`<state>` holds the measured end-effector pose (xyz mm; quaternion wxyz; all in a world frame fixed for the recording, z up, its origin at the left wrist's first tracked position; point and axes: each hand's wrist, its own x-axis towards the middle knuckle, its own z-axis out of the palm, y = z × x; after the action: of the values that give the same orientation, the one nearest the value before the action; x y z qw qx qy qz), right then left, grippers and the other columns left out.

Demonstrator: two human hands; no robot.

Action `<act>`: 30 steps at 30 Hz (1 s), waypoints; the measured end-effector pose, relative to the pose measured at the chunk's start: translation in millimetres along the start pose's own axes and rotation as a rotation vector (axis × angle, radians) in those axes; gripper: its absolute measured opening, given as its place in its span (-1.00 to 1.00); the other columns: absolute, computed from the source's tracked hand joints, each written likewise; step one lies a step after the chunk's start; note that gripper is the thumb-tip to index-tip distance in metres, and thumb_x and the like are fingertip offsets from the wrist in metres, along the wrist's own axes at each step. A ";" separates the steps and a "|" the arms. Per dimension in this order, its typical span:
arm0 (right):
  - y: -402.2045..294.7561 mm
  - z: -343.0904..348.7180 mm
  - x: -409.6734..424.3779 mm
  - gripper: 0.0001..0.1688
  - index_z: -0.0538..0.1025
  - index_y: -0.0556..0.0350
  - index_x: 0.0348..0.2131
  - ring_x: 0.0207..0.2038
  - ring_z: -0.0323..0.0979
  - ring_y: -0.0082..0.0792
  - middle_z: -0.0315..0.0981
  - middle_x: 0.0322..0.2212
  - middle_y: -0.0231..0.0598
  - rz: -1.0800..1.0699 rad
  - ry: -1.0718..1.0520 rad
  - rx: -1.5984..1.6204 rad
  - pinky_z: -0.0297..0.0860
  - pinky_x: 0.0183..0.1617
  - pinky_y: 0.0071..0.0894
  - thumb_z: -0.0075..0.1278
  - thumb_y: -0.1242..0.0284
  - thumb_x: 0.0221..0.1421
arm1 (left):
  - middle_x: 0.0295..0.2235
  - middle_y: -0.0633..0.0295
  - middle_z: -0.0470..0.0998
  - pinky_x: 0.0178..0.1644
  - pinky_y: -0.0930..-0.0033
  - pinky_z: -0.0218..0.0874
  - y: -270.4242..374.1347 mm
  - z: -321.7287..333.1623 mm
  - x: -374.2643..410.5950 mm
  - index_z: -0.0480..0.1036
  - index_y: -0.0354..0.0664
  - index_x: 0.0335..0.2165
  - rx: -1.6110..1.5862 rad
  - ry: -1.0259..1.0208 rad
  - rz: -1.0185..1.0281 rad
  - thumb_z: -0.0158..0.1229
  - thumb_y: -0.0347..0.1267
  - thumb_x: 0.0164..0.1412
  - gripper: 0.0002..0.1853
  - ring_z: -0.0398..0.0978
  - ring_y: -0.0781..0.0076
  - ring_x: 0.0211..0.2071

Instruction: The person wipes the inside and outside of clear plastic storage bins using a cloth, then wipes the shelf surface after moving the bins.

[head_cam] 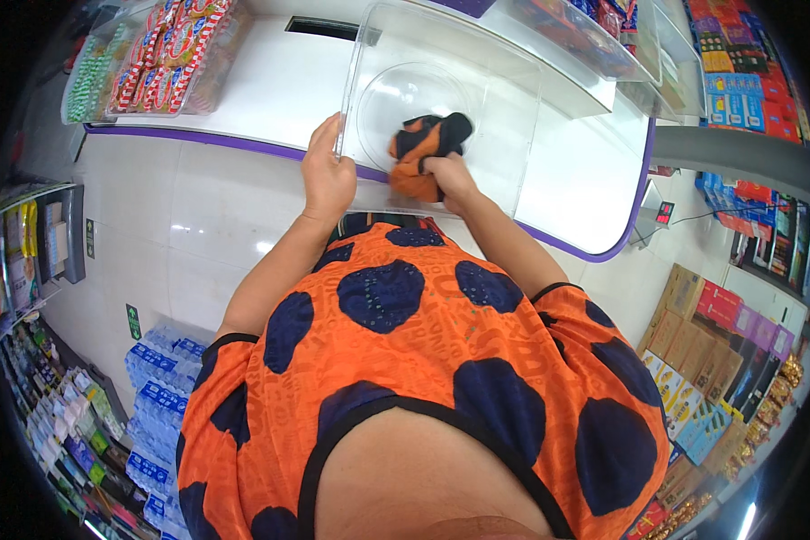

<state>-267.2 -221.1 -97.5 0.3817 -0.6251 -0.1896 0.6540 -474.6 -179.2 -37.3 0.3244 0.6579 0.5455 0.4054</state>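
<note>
A clear plastic bin [506, 115] with a round ring moulded in its base extends over the white counter's purple-edged front. My left hand [329, 172] grips the bin's left wall near its front corner. Inside, my right hand [451, 181] holds a bunched orange and black cloth [426, 150], which lies over the lower part of the ring. The cloth's lower part is slightly blurred. My right fingers are partly hidden by the cloth.
The white counter [263, 101] bears a bin of packaged snacks [169, 61] at left and raised clear bins [587, 34] at right. A grey rail [736, 158] crosses the right side. Shrink-wrapped bottle packs [158, 405] stand lower left, cardboard cartons [688, 337] lower right.
</note>
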 end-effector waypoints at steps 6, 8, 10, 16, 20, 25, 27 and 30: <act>-41.7 54.9 -16.8 -0.61 0.39 0.39 -0.20 -0.17 0.47 -0.14 0.42 -0.23 -0.03 0.241 -0.350 0.423 0.43 -0.06 -0.19 -0.20 0.62 -0.12 | -0.05 -0.05 0.41 0.11 0.31 0.12 3.1 0.6 -0.9 0.36 -0.36 -0.02 0.001 -0.035 -0.163 -0.02 -0.57 0.01 -0.52 0.36 0.14 0.01; -45.1 50.2 -20.0 -0.65 0.41 0.35 -0.19 -0.11 0.45 -0.10 0.44 -0.21 -0.02 0.249 -0.298 0.525 0.40 0.01 -0.15 -0.18 0.55 -0.03 | -0.05 -0.07 0.41 0.12 0.32 0.11 2.7 -1.4 -0.1 0.35 -0.36 -0.02 -0.021 -0.029 -0.251 0.00 -0.54 0.03 -0.53 0.35 0.12 0.02; -51.8 36.1 -25.3 -0.65 0.41 0.34 -0.16 -0.08 0.44 -0.09 0.44 -0.17 -0.01 0.200 -0.360 0.673 0.38 0.03 -0.12 -0.19 0.48 0.06 | -0.04 -0.08 0.39 0.13 0.27 0.10 3.1 -1.5 0.0 0.34 -0.36 -0.01 0.039 0.026 -0.219 0.04 -0.49 0.04 -0.53 0.33 0.09 0.03; -78.5 -16.3 -43.1 -0.44 0.22 0.24 0.10 0.09 0.27 -0.01 0.25 0.06 0.03 -0.086 -0.465 1.025 0.19 0.21 -0.04 -0.28 0.32 0.16 | -0.04 -0.06 0.40 0.13 0.09 0.09 26.6 -10.3 -3.2 0.30 -0.31 0.01 0.301 -0.045 0.316 0.19 -0.36 0.03 -0.45 0.32 0.00 0.02; -93.6 -38.4 -59.8 -0.36 0.23 0.23 0.09 0.12 0.24 -0.06 0.26 0.05 -0.02 -0.273 -0.560 1.136 0.13 0.24 -0.05 -0.23 0.20 0.11 | -0.06 -0.02 0.42 0.03 0.11 0.21 62.7 12.9 -11.4 0.32 -0.26 0.00 0.273 -0.617 0.344 0.19 -0.28 0.05 -0.46 0.38 0.00 -0.03; -105.1 -77.3 -85.9 -0.40 0.30 0.08 0.06 0.14 0.22 -0.13 0.29 0.05 -0.13 -0.480 -0.563 1.225 0.06 0.28 -0.07 -0.17 0.15 0.12 | -0.18 0.06 0.50 -0.19 0.08 0.31 59.5 36.6 -17.4 0.38 -0.15 -0.08 0.523 -1.049 0.225 0.09 -0.27 0.12 -0.62 0.47 0.04 -0.19; -112.2 -88.3 -100.5 -0.41 0.31 0.05 0.06 0.14 0.21 -0.14 0.30 0.04 -0.13 -0.556 -0.436 1.203 0.05 0.28 -0.06 -0.15 0.13 0.11 | -0.25 0.09 0.53 -0.26 0.09 0.32 43.4 37.9 -19.1 0.41 -0.12 -0.12 0.574 -1.036 0.258 0.05 -0.29 0.15 -0.69 0.50 0.04 -0.26; -115.3 -119.7 -114.9 -0.42 0.32 -0.02 0.05 0.13 0.22 -0.18 0.31 0.02 -0.18 -0.699 -0.390 1.234 0.03 0.29 -0.06 -0.12 0.11 0.10 | -0.30 0.09 0.54 -0.27 0.10 0.32 63.8 10.9 -12.1 0.44 -0.11 -0.18 0.454 -0.776 0.317 0.00 -0.32 0.18 -0.76 0.50 0.05 -0.29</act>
<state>-130.2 -259.7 45.9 0.8098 -0.0718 -0.0397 0.5810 -436.9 -203.3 10.9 0.2863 0.8901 0.3518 0.0445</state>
